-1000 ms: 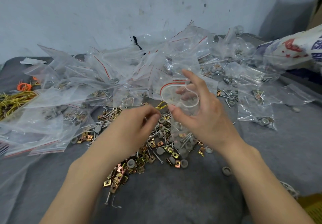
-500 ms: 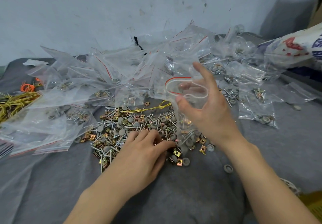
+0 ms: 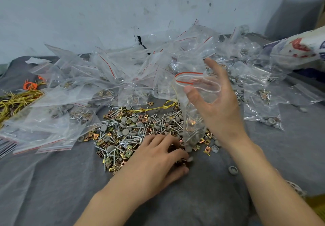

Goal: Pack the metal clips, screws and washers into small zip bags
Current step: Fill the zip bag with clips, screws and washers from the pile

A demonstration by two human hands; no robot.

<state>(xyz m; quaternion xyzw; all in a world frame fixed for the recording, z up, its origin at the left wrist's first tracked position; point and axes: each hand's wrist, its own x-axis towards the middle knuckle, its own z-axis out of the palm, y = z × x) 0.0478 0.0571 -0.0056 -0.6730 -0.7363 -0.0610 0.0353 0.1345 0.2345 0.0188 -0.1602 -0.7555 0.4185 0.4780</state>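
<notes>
A loose heap of gold metal clips, silver screws and grey round washers (image 3: 133,131) lies on the grey cloth (image 3: 52,181). My right hand (image 3: 218,106) holds a small clear zip bag (image 3: 195,106) upright above the heap's right side, thumb and fingers keeping its red-striped mouth spread; some screws and clips sit in its bottom. My left hand (image 3: 158,160) rests palm down on the near right edge of the heap, fingers curled over a few clips beside the bag's bottom. What lies under its fingertips is hidden.
A big mound of clear zip bags (image 3: 109,78), some filled, spreads across the back up to the pale wall. Yellow and orange wires (image 3: 19,99) lie at the far left. A printed sack (image 3: 299,50) lies at the right. Stray grey washers (image 3: 233,170) dot the cloth.
My left hand dropped from the bag's mouth down onto the heap and has slid right, toward the bag's bottom. My right hand kept the bag's mouth spread, barely shifting.
</notes>
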